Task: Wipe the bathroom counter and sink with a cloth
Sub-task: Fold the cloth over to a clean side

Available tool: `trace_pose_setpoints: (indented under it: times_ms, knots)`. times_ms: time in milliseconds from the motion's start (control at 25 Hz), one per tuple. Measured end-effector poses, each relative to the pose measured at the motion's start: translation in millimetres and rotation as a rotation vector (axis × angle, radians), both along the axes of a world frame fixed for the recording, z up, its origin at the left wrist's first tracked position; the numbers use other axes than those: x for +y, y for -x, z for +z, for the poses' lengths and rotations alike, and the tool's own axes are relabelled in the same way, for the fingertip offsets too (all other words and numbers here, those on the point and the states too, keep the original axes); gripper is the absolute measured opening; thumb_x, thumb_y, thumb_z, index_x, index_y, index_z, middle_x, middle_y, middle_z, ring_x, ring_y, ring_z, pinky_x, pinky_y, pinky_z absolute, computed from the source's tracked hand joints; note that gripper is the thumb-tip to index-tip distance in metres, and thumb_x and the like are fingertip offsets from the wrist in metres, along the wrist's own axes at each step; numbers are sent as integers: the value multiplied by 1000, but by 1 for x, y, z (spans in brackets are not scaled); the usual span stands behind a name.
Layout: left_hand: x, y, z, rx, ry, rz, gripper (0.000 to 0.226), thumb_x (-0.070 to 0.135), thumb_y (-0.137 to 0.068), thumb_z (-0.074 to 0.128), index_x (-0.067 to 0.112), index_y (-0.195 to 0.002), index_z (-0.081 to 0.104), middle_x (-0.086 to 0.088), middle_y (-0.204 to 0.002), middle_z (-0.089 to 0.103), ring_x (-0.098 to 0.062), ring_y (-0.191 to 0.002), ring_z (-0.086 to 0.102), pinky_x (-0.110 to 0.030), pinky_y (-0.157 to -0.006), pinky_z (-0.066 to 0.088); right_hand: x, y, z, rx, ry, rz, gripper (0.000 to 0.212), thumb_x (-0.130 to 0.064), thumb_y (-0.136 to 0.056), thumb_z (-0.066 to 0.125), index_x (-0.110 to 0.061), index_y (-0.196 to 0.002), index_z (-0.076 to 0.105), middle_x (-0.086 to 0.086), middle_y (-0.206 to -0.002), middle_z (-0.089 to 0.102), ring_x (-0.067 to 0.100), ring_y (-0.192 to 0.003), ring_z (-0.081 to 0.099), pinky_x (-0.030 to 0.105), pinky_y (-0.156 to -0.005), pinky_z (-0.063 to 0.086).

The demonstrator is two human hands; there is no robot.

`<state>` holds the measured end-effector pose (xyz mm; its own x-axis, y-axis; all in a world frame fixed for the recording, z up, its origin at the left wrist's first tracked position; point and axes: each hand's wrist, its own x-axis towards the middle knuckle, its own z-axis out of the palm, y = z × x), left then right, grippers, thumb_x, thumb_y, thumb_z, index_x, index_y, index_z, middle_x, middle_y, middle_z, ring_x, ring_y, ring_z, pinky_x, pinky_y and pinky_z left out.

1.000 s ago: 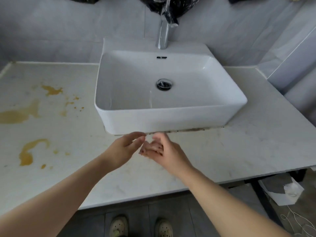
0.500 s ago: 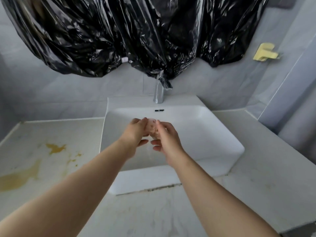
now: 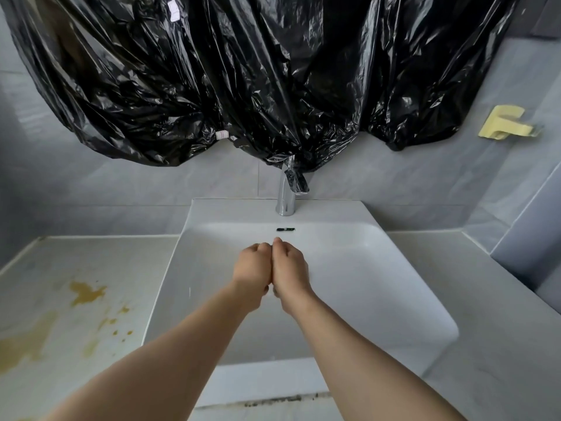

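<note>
Yellow-brown stains (image 3: 86, 294) spatter the left side of a pale marble-look tabletop (image 3: 100, 256) in a grey-tiled bathroom, where a white rectangular sink (image 3: 379, 284) stands on the surface at centre. A person's left hand (image 3: 251, 265) and right hand (image 3: 289, 266) meet above the basin, both clenched and touching knuckle to knuckle; whether a cloth is balled inside them cannot be told. A dark line of grime (image 3: 279, 399) runs along the foot of the sink at its near edge. Behind the hands, a chrome faucet (image 3: 285, 200) rises from the back ledge, its top wrapped in the crumpled black plastic sheeting (image 3: 243, 71) draped across the wall. At right, a yellow hook (image 3: 504, 123) is fixed to the tile (image 3: 440, 183) above the cleaner stretch of tabletop.
</note>
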<state>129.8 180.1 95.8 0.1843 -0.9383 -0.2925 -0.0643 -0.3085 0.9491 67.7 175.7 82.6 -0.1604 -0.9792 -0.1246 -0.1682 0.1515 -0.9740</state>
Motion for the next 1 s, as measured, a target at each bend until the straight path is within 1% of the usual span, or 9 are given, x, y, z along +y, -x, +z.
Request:
trace_pose_setpoints:
  times_ms: [160, 280, 480, 560, 680, 760, 840, 920, 1000]
  knots:
    - [-21, 0, -12, 30, -11, -21, 24, 11, -91, 34, 9, -70, 45, -3, -49, 36, -16, -39, 29, -17, -39, 21, -22, -2, -10, 43, -17, -49, 41, -26, -95, 36, -18, -56, 44, 0, -63, 49, 23, -65, 47, 27, -60, 35]
    - [-31, -1, -22, 45, 14, -56, 25, 7, -89, 34, 9, -65, 39, 0, -42, 33, -12, -32, 27, -16, -36, 20, -31, -2, -17, 23, -53, -96, 40, -20, -92, 38, -15, -52, 37, 0, -55, 45, 20, -53, 41, 25, -53, 31]
    - [-46, -17, -32, 7, 50, -201, 17, 26, -95, 45, 13, -84, 48, -2, -63, 52, -14, -52, 45, -23, -50, 37, -46, 8, -26, 9, -245, 34, 41, -46, -96, 35, -12, -83, 55, 0, -57, 50, 16, -50, 45, 20, -44, 36]
    - [-51, -29, -33, 100, 17, -322, 10, 26, -92, 53, 21, -101, 50, 1, -81, 59, -15, -72, 55, -27, -67, 42, -49, 17, -24, -199, -331, 61, 50, -55, -93, 36, -14, -87, 64, -1, -51, 51, 13, -46, 43, 21, -48, 33]
    - [-57, -33, -30, 88, 35, -263, 13, 24, -92, 53, 15, -83, 54, -1, -71, 58, -13, -66, 53, -24, -67, 43, -41, 28, -21, -489, -266, 43, 38, -41, -93, 51, -18, -67, 68, 1, -59, 60, 13, -51, 49, 23, -52, 36]
    - [-59, -25, -31, 22, -5, -116, 25, 26, -94, 50, 13, -72, 51, 2, -51, 56, -11, -51, 51, -22, -55, 41, -36, 23, -29, -203, -100, -15, 20, -33, -92, 55, -23, -76, 63, 1, -70, 63, 16, -60, 58, 27, -55, 47]
    - [-59, -13, -33, 32, -58, -16, 24, 24, -95, 46, 9, -77, 51, -2, -51, 55, -16, -47, 50, -23, -49, 36, -35, 7, -38, 54, 22, -81, 15, -37, -94, 48, -33, -81, 54, -1, -88, 67, 21, -83, 63, 37, -75, 53]
    - [-58, -4, -33, 40, -73, 27, 23, 27, -96, 42, 7, -89, 49, -7, -70, 57, -21, -59, 53, -25, -51, 38, -33, -9, -36, -15, 5, -96, 14, -38, -96, 43, -33, -84, 47, -1, -96, 63, 21, -87, 60, 34, -72, 51]
    - [-56, -1, -33, 27, -63, 22, 26, 32, -97, 38, 9, -92, 50, -7, -80, 59, -21, -64, 54, -23, -48, 39, -33, -11, -32, -137, -35, -98, 21, -38, -97, 43, -26, -80, 44, -2, -82, 60, 18, -71, 55, 24, -55, 39]
